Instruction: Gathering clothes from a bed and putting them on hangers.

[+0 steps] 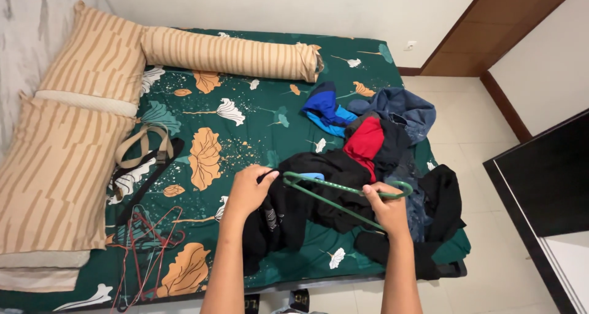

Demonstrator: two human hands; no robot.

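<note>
You hold a green plastic clothes hanger over a black garment on the bed.

Your right hand is closed around the hanger's lower bar near its curved end; your left hand pinches the black garment's edge beside the hanger's hook. Both sit above the dark green floral bedsheet, beside a pile of mixed clothes.
</note>
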